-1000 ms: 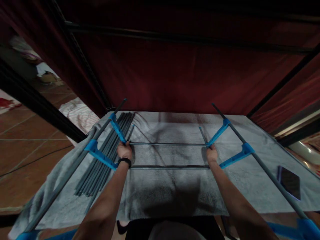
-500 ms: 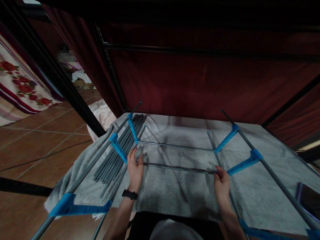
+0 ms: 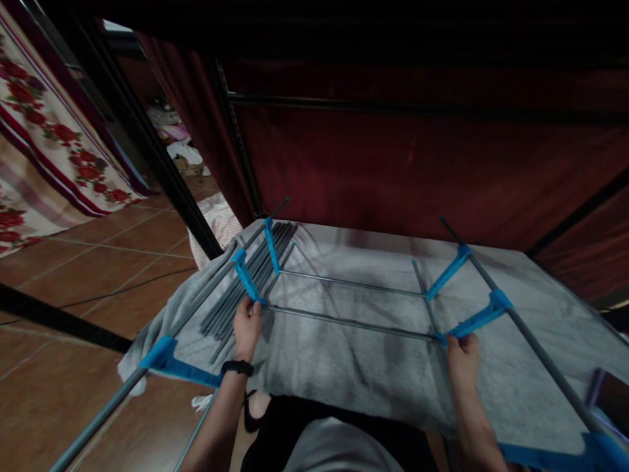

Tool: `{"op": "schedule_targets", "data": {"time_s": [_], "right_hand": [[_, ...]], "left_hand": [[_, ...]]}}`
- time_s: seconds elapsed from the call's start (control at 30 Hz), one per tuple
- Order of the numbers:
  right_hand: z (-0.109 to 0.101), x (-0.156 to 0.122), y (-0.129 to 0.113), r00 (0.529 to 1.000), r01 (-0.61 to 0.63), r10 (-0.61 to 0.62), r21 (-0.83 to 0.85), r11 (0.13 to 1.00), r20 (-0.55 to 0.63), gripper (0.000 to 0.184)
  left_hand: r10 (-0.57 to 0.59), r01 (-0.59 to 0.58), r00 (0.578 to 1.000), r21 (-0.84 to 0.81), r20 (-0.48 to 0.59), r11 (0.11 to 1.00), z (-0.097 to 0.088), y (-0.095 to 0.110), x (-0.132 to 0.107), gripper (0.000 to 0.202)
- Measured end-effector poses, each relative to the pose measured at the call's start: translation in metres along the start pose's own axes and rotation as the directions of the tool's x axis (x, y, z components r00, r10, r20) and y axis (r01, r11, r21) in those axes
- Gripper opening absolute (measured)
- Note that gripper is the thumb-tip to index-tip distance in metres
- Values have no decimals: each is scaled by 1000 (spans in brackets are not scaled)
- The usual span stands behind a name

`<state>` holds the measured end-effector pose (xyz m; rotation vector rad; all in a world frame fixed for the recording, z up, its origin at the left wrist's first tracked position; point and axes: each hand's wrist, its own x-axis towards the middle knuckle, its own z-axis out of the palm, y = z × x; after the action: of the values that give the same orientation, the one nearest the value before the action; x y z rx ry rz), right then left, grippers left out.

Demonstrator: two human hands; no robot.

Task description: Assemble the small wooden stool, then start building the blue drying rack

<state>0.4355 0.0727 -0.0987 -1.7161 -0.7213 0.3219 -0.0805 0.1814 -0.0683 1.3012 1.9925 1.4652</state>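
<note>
A rack frame of grey tubes with blue plastic connectors lies over a grey towel (image 3: 354,373). My left hand (image 3: 246,326), with a black wristband, is closed on the left end of the nearer thin cross rod (image 3: 348,321) where it meets a blue connector (image 3: 246,282). My right hand (image 3: 462,357) is closed on the rod's right end at another blue connector (image 3: 479,318). A second cross rod (image 3: 351,283) runs parallel farther back. A bundle of loose grey rods (image 3: 246,288) lies just left of my left hand.
Long grey side tubes (image 3: 531,341) run along both sides of the towel. A dark phone (image 3: 614,400) lies at the right edge. Dark red fabric with black poles (image 3: 236,131) rises behind. Brown tiled floor (image 3: 73,275) and a floral cloth (image 3: 49,151) are on the left.
Both hands moved from the farther cross rod back to the nearer one and now press its ends against the blue connectors. The view has swung left.
</note>
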Motion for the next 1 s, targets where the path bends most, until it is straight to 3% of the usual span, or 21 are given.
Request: {"op": "schedule_targets", "data": {"time_s": [0.07, 0.2, 0.4, 0.57, 0.77, 1.0], "right_hand": [[2, 5, -3, 999, -32, 32, -8, 999, 2, 45], [-4, 8, -5, 1000, -1, 0, -44, 999, -19, 52], [-44, 3, 8, 998, 39, -48, -185, 982, -47, 57], [-71, -1, 25, 1000, 8, -14, -293, 956, -19, 58], [-71, -2, 25, 1000, -25, 21, -314, 949, -18, 57], [-68, -5, 16, 1000, -16, 18, -324, 946, 4, 59]], "left_hand": [[2, -4, 998, 38, 63, 999, 0, 3, 3, 24], [19, -24, 999, 193, 26, 981, -4, 15, -5, 11], [93, -100, 995, 256, 39, 962, -16, 24, -37, 8], [80, -107, 992, 302, 101, 947, -18, 25, -52, 8], [81, -122, 989, 367, 126, 922, -11, 27, -50, 8], [119, -167, 982, 375, 148, 912, -16, 17, -54, 14]]}}
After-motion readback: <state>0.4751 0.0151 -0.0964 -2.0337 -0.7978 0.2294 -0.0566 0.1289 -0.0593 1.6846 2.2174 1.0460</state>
